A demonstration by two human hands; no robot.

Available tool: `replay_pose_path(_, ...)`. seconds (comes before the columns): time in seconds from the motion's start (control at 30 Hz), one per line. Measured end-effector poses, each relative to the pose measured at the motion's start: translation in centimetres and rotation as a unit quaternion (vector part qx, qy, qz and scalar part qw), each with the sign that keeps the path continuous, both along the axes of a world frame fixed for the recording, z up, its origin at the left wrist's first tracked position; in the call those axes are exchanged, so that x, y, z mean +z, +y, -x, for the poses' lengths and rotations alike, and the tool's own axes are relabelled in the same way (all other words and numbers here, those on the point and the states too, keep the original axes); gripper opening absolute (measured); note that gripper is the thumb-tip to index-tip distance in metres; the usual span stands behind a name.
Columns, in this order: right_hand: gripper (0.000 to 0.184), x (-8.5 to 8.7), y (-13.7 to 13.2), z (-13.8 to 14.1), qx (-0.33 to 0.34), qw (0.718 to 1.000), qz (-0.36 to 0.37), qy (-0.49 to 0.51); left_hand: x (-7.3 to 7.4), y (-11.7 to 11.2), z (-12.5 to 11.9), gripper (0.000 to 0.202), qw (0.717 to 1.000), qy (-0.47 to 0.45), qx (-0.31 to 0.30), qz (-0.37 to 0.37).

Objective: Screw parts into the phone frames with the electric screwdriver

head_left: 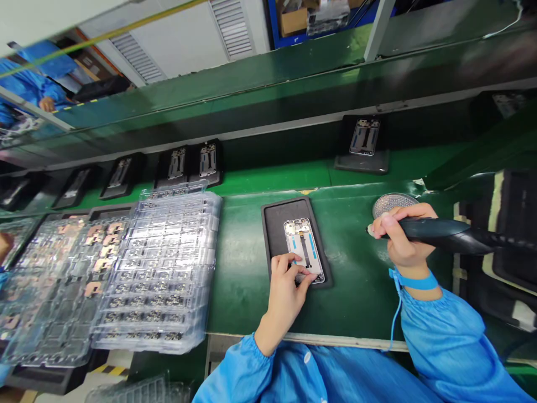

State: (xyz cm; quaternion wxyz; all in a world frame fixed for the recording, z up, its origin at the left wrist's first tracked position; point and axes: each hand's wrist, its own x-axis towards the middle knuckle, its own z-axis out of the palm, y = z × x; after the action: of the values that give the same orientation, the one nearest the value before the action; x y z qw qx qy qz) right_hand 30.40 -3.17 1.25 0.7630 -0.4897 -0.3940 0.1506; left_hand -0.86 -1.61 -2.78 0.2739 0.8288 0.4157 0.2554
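Note:
A phone frame (302, 246) lies in a black holder (277, 224) on the green bench. My left hand (287, 285) rests on the near end of the frame, its fingers pinched together on a small part there. Off to the right, my right hand (403, 238) is closed round a black electric screwdriver (444, 235), held level with its tip pointing left. The tip sits just in front of a round metal screw dish (390, 202). A blue wrist strap (415, 280) circles my right wrist.
Stacked clear trays of small parts (163, 268) fill the bench to the left. Several more black holders with phone frames (364, 140) stand along the conveyor behind. Another person in blue (37, 84) is at the far left. The bench edge (335, 338) runs just before me.

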Motion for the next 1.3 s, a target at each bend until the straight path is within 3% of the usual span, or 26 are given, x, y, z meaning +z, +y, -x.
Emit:
replay_pose_path(0.17,0.046,0.3,-0.1,0.2,-0.013,1.0,0.024,0.009,0.8,-0.1,-0.5,0.012,0.999,0.021,0.001,0.042)
replay_pose_path(0.5,0.04,0.3,0.1,0.5,-0.001,1.0,0.007,0.0,1.4,-1.1,-1.0,0.006,0.998,0.062,0.013,0.002)
replay_pose_path(0.67,0.043,1.5,-0.1,-1.0,-0.039,0.999,-0.031,-0.009,2.4,0.6,-0.1,0.066,0.985,0.162,0.063,-0.021)
replay_pose_path(0.73,0.042,2.1,-0.4,-2.8,-0.086,0.995,-0.049,-0.005,2.2,1.9,0.1,0.081,0.985,0.166,0.044,-0.019)
replay_pose_path(0.9,0.045,2.3,-0.5,-6.6,-0.135,0.99,-0.045,0.0,1.2,4.3,-2.0,0.087,0.987,0.157,-0.024,-0.02)
replay_pose_path(1.07,0.056,1.7,-0.3,-6.9,-0.119,0.993,0.01,0.013,1.5,6.0,-5.4,0.093,0.983,0.169,-0.07,-0.019)
replay_pose_path(1.3,0.054,1.6,-1.7,-6.6,-0.105,0.994,0.019,0.004,2.3,8.3,-6.9,0.095,0.981,0.153,-0.116,0.013)
